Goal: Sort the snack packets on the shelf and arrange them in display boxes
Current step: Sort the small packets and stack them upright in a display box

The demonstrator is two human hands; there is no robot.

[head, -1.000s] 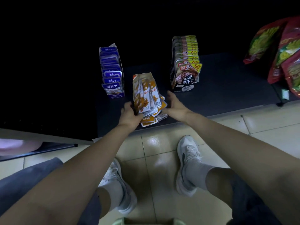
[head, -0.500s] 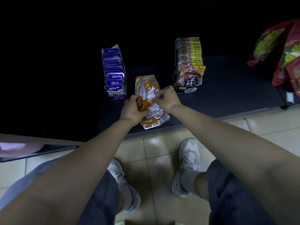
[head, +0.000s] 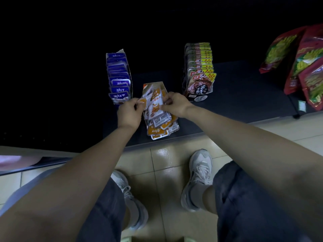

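An orange display box (head: 161, 85) stands on the dark bottom shelf (head: 244, 95), with several orange snack packets (head: 160, 123) spilling toward the shelf's front edge. My left hand (head: 129, 114) pinches a small orange packet (head: 144, 103) at the box's left side. My right hand (head: 175, 104) grips the orange packets (head: 155, 106) at the top of the pile from the right. Both hands meet over the box's middle.
A box of blue packets (head: 118, 79) stands left of the orange box, and a box of brown packets with yellow corners (head: 200, 72) to its right. Large red snack bags (head: 300, 62) hang at the far right. Tiled floor and my shoes lie below.
My hands moved from the sides of the orange box's front onto the packets on top, and now hold packets lifted from the pile. The view shifted slightly.
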